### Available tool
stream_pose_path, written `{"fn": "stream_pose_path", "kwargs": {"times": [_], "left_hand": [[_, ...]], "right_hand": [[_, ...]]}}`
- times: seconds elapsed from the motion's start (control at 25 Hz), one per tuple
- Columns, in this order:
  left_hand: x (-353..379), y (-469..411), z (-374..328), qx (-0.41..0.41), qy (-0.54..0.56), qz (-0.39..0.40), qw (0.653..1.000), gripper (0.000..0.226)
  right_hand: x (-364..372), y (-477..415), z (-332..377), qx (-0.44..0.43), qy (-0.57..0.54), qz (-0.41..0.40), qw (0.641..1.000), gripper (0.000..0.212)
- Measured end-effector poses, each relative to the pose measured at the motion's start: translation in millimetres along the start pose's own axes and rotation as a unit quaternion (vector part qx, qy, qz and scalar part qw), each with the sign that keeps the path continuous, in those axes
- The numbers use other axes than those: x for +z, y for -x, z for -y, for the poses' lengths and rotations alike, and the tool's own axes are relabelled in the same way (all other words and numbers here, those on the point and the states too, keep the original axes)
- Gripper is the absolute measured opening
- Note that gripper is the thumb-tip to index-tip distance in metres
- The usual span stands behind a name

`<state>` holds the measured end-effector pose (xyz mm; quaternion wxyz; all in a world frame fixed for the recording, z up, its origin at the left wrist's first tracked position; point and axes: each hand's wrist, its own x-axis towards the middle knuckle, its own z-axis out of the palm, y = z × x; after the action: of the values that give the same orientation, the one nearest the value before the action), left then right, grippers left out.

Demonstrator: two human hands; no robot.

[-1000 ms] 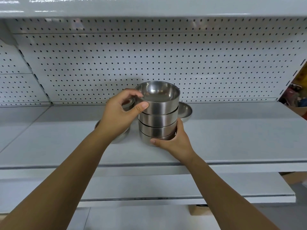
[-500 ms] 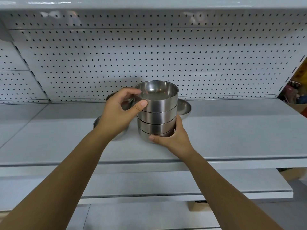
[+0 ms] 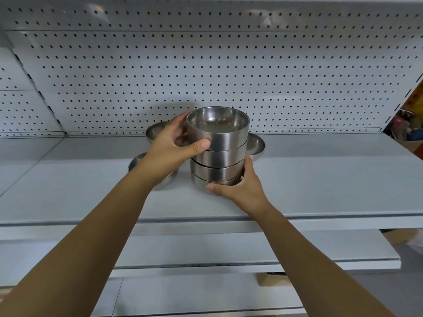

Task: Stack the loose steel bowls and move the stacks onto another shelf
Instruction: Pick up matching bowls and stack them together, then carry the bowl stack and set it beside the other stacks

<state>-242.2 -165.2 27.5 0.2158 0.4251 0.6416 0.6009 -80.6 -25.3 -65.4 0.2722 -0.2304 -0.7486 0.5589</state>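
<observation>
A stack of several steel bowls (image 3: pixel 219 154) stands on the grey middle shelf (image 3: pixel 320 184). My left hand (image 3: pixel 170 149) grips the top bowl from the left, thumb across its front wall. My right hand (image 3: pixel 240 188) cups the bottom bowl from the front right. Three loose steel bowls lie around the stack: one (image 3: pixel 155 131) behind my left hand, one (image 3: pixel 137 160) partly hidden under my left wrist, and one (image 3: pixel 256 146) behind the stack on the right.
A white pegboard wall (image 3: pixel 229 72) backs the shelf. An upper shelf edge (image 3: pixel 206 0) runs overhead. A lower shelf (image 3: pixel 206 248) juts out below, and another beneath it. Coloured goods (image 3: pixel 409 124) and a cardboard box sit at the far right.
Both hands keep the same hold on the stack. The stack sits slightly higher in view; the head camera has shifted a little.
</observation>
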Motion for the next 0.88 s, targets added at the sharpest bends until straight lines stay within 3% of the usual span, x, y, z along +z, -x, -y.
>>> {"fn": "stream_pose_path", "kwargs": {"times": [0.48, 0.88], "left_hand": [[6.4, 4.9, 2.7, 0.01, 0.03, 0.001, 0.999, 0.095], [128.6, 18.3, -46.4, 0.052, 0.063, 0.039, 0.996, 0.086]], "right_hand": [[-13.8, 9.9, 10.2, -0.005, -0.003, -0.001, 1.0, 0.111], [-122.4, 76.6, 13.5, -0.002, -0.009, -0.073, 0.997, 0.105]]}}
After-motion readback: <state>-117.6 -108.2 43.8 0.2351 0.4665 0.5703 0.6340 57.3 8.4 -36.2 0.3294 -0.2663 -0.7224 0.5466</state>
